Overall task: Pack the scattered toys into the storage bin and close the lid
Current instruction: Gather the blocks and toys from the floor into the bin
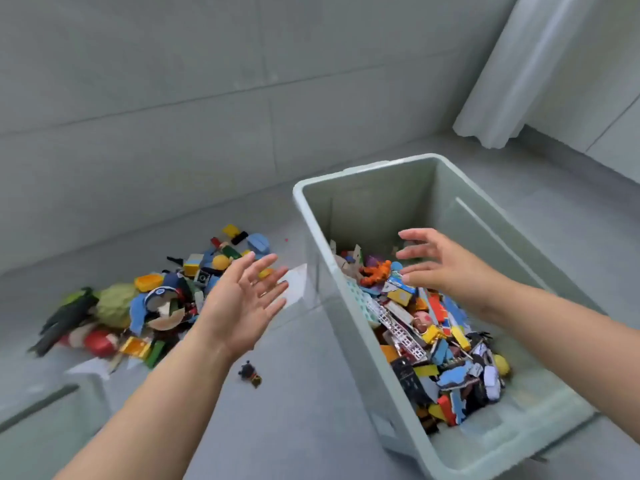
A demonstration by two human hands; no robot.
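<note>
Grey tiles cover both the floor (311, 410) and the wall (138, 98) behind it, and a white curtain (519, 71) hangs at the far right.

On the right stands the storage bin (381, 209), pale green, with its top open and no lid on it. Loose toys (443, 344) cover most of its bottom: flat blue, yellow and red pieces, small printed boxes, a white lattice piece, and an orange figure (375, 273) near the far end. The heap lies low, and the bin's inner walls are bare well above it. The near right corner of the bottom is uncovered.

Left of the bin, a pile of toys (156, 299) is still on the floor. It includes coloured blocks, a light green plush (114, 303), a dark green toy (65, 317) at the left edge and a red piece (98, 342) nearer the camera. A white sheet (294, 282) lies on the floor between the pile and the bin. One small dark figure (250, 373) lies apart from the pile, nearer the camera.

The left hand (246, 299) is above the floor between the pile and the bin, palm up, fingers straight and spread, holding nothing. The right hand (440, 265) is above the inside of the bin, fingers spread and slightly bent, also holding nothing.

At the near left edge is a pale green plastic piece (52, 403); I cannot tell whether it is the lid.
</note>
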